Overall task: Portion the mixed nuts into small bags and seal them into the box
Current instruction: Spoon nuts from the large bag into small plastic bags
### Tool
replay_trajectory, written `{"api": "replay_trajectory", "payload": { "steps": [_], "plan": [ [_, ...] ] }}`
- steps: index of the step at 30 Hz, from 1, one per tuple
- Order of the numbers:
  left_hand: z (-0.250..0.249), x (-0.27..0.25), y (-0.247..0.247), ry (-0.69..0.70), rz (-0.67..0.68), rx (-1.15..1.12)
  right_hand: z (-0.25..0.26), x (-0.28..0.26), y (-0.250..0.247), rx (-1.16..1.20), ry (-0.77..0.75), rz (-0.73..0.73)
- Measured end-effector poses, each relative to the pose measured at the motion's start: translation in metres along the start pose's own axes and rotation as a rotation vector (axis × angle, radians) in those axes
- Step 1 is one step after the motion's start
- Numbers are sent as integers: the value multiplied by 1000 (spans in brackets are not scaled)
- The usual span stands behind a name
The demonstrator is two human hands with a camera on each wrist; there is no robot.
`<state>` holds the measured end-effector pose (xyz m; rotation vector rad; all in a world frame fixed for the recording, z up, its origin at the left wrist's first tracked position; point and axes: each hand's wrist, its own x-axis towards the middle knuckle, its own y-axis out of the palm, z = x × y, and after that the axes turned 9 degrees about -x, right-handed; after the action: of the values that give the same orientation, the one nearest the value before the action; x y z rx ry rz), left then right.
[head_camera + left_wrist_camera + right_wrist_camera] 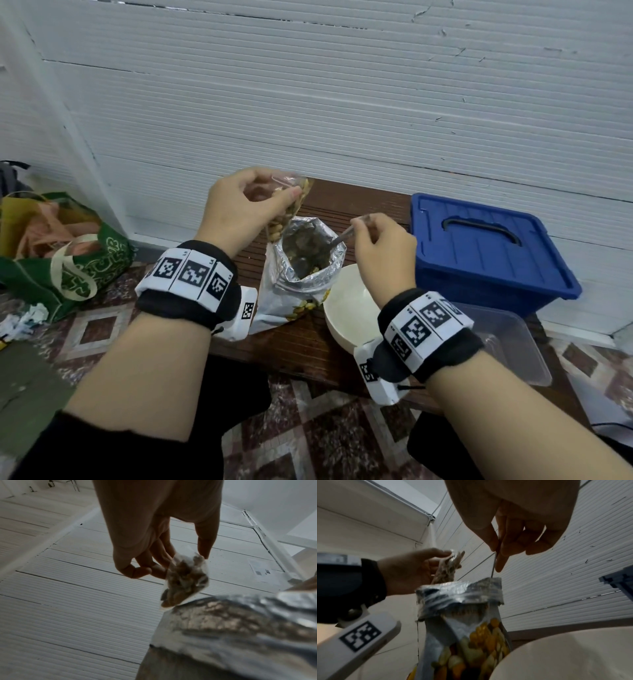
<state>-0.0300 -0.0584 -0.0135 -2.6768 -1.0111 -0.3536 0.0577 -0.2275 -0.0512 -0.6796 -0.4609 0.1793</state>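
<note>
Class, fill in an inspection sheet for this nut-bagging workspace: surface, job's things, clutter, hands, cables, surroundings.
Surface: dark wooden bench.
Job's things: small clear bag holding nuts; open foil nut pouch standing upright; spoon in pouch; blue lidded box.
Clutter: white bowl; clear plastic container.
Hands: left hand pinches small bag; right hand holds spoon.
Cables: nothing seen.
Surroundings: white ribbed wall; green tote bag on patterned floor.

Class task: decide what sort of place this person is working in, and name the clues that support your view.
Probably an informal home corner, not a kitchen or workshop. The work sits on a low dark wooden bench over a patterned tiled floor, against a white ribbed wall, with a green shopping bag on the floor.
</note>
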Motion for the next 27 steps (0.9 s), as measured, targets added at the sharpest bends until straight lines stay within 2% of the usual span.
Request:
{"api": "replay_trajectory", "payload": {
  "steps": [4,7,12,17,20,23,27],
  "plan": [
    [-13,-7,10,58,38,-89,-1,-5,-1,-18,31,104],
    [-22,-12,20,90,78,-134,-2,-4,-6,67,76,132],
    [-29,-21,40,107,146,-178,-6,4,-24,169,143,60],
    [-31,-30,62,112,208,-213,-9,11,-49,380,259,-42],
    [-34,-37,78,115,228,-235,-12,12,-73,458,251,-64],
    [-35,-46,95,124,251,-261,-17,10,-97,487,210,3],
    [-30,-55,114,140,288,-226,-25,10,-119,414,173,114]
  ]
}}
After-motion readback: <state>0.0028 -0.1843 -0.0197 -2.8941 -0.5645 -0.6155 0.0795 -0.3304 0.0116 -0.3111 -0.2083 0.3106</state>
